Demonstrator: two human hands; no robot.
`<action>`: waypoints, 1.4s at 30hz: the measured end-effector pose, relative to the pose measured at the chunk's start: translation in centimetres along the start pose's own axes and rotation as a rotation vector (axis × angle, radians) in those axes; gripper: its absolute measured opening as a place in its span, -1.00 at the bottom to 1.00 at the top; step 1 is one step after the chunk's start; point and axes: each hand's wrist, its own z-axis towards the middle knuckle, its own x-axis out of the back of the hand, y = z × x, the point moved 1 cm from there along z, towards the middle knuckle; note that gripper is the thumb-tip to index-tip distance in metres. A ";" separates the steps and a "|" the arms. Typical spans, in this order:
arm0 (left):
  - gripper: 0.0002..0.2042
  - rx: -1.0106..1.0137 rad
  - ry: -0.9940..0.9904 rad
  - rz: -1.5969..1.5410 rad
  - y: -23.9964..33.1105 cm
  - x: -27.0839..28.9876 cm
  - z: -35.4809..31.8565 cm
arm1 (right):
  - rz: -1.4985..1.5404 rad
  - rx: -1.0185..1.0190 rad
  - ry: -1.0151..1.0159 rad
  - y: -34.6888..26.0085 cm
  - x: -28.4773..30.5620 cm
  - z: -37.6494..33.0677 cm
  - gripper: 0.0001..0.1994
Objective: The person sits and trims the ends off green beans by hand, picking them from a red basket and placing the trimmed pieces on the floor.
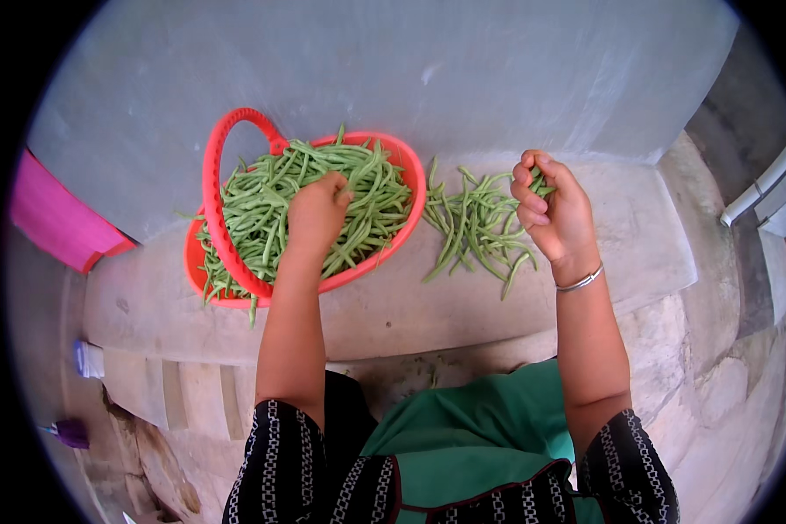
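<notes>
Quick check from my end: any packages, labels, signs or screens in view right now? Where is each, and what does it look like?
No labels, signs or screens show.
Basket: on the ledge, left; round red plastic with a handle, full of green beans; left hand rests in it.
Loose beans: a small green pile right of the basket; right hand holds a few above it.
Small white and blue object: far left, too blurred to tell.
</notes>
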 end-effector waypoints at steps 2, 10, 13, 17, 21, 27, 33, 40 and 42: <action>-0.86 -0.034 0.146 -0.322 0.2 0.9 0.3 | -0.023 -0.012 0.021 0.2 -0.1 0.0 -0.85; -0.82 -0.291 -0.066 -0.993 7.1 2.9 -1.3 | -0.161 -0.094 -0.031 2.0 -1.5 -0.3 -0.74; -0.85 -0.260 -0.322 -1.133 9.0 1.4 -3.0 | -0.165 -0.050 -0.074 1.7 -2.6 -0.8 -0.67; -0.84 -0.251 -0.534 -1.193 9.9 -1.0 -3.8 | -0.191 0.027 -0.058 0.8 -2.8 -1.1 -0.66; -0.85 -0.185 -0.584 -1.193 10.6 -1.8 -4.4 | -0.241 0.065 0.013 0.6 -1.9 -1.1 -0.68; -0.83 -0.208 -0.645 -1.127 10.2 -1.5 -4.1 | -0.315 0.026 -0.002 -0.1 -2.0 -1.4 -0.69; -0.84 -0.162 -0.821 -1.100 10.3 -0.9 -4.3 | -0.326 -0.035 -0.196 0.0 -1.0 -1.3 -0.70; -0.77 -0.057 -0.944 -1.278 10.1 -0.9 -4.3 | -0.414 0.039 -0.256 0.1 -1.2 -1.5 -0.67; -0.78 -0.041 -0.954 -1.253 10.0 -1.0 -4.4 | -0.467 0.082 -0.211 0.3 -1.3 -1.5 -0.70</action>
